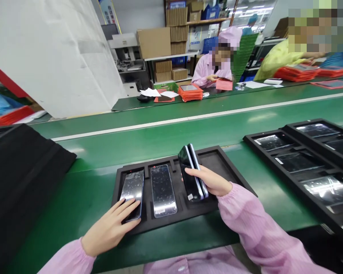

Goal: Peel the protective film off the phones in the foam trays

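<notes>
A black foam tray (231,171) with four slots lies on the green conveyor belt in front of me. My left hand (111,228) lies flat, fingers spread, on a phone (133,186) in the leftmost slot. A second phone (162,190) lies screen-up in the slot beside it. My right hand (211,180) grips two phones (191,171) held together on edge over the third slot. The fourth slot at the right holds nothing.
Longer black trays (297,167) with more phones lie to the right. A stack of black foam trays (20,179) sits at the left. Across the belt (160,137), two other people work at a far table with orange trays (190,92).
</notes>
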`<state>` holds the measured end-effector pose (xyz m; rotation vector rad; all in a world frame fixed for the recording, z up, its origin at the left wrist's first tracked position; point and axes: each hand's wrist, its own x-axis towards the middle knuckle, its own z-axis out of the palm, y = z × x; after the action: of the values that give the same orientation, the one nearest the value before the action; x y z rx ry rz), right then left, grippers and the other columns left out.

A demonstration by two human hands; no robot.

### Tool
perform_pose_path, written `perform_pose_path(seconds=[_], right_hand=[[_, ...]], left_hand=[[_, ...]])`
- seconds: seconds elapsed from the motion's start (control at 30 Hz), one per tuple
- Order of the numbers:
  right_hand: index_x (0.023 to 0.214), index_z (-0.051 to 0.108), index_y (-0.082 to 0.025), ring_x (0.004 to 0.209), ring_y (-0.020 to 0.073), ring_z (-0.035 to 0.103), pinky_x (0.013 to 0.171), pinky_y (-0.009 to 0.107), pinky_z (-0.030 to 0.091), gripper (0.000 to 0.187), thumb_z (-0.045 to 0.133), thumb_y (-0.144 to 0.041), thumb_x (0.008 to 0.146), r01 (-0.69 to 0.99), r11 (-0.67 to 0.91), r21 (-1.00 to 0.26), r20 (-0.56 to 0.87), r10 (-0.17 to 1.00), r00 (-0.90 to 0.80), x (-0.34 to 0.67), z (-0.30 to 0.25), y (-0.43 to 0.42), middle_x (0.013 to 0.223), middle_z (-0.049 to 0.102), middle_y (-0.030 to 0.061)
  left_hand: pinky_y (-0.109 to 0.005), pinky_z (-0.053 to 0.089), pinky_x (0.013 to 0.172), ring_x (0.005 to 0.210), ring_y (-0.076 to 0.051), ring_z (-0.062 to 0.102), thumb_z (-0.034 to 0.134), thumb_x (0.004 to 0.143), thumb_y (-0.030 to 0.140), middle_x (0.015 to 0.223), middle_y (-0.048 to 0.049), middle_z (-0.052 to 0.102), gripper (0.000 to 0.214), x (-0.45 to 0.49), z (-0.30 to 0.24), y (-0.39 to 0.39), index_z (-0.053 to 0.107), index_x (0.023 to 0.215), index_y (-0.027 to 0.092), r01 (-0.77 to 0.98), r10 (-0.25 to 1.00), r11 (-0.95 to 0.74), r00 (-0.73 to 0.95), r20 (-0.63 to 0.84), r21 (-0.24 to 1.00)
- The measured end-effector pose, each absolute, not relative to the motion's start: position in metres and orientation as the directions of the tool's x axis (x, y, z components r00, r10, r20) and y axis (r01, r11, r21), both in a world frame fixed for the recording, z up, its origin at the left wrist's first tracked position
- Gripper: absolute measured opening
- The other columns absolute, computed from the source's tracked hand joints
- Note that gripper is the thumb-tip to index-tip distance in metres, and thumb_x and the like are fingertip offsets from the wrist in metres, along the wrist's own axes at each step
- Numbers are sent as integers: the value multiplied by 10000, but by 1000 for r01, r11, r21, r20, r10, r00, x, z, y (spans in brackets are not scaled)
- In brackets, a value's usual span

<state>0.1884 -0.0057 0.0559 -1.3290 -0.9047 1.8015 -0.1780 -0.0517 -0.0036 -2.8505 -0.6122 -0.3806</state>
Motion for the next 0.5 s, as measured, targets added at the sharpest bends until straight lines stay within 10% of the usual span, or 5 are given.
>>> perform_pose_path(seconds=[0.33, 0.5], right_hand=[[936, 605, -163, 819, 143, 660, 767, 247, 536, 292, 776, -310, 750, -131, -528, -839, -497, 842, -212, 193, 32, -9, 888, 693, 19], [953, 658, -155, 880, 159, 650, 876, 293, 529, 256, 781, -262, 756, -66, -499, -864, -483, 858, -173, 201, 40, -6, 933, 706, 25]], left_hand=[[-257, 307, 1190, 1199, -185, 597, 474, 1004, 194, 1270, -90, 644, 141, -161, -33, -75, 615, 1014, 188, 666, 617, -736, 590, 521, 118], [-521, 324, 1167, 1268, -319, 527, 429, 1014, 315, 1317, -120, 594, 214, -157, -41, -76, 600, 1088, 210, 823, 805, -503, 335, 491, 263]])
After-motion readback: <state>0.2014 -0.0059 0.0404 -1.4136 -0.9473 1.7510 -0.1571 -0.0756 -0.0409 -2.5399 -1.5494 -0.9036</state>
